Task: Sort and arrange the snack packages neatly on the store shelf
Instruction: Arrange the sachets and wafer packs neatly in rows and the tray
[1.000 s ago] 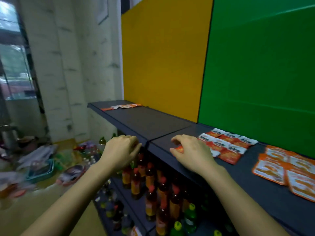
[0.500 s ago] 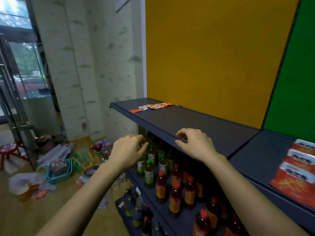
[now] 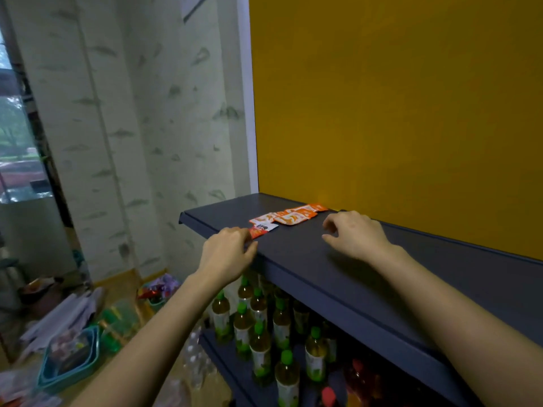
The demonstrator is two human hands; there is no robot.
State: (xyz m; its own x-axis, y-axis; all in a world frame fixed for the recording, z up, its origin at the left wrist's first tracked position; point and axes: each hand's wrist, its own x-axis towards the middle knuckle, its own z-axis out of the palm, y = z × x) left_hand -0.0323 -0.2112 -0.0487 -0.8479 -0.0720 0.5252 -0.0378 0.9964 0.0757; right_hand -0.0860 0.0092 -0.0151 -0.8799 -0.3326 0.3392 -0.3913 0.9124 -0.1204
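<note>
Several small orange and white snack packets [image 3: 295, 216] lie in a loose row near the left end of the dark top shelf [image 3: 317, 268]. A red and white packet [image 3: 264, 230] lies closest to the shelf's front edge. My left hand [image 3: 227, 251] is at that edge, its curled fingers over the packet's near end. Whether it pinches the packet I cannot tell. Just right of the packets, my right hand [image 3: 355, 235] hovers over the shelf with fingers loosely curled and holds nothing.
A yellow panel [image 3: 396, 113] backs the shelf. Below it stand several green-capped tea bottles [image 3: 260, 345] and red-capped ones [image 3: 329, 396]. On the floor to the left lie a teal basket [image 3: 70, 362] and scattered bags. A patterned wall [image 3: 141, 127] stands left of the shelf.
My view and both hands have shifted left along the shelf, away from the green section and its packets. My left hand rose from the bottles to the red and white packet. My right hand neared the orange packets.
</note>
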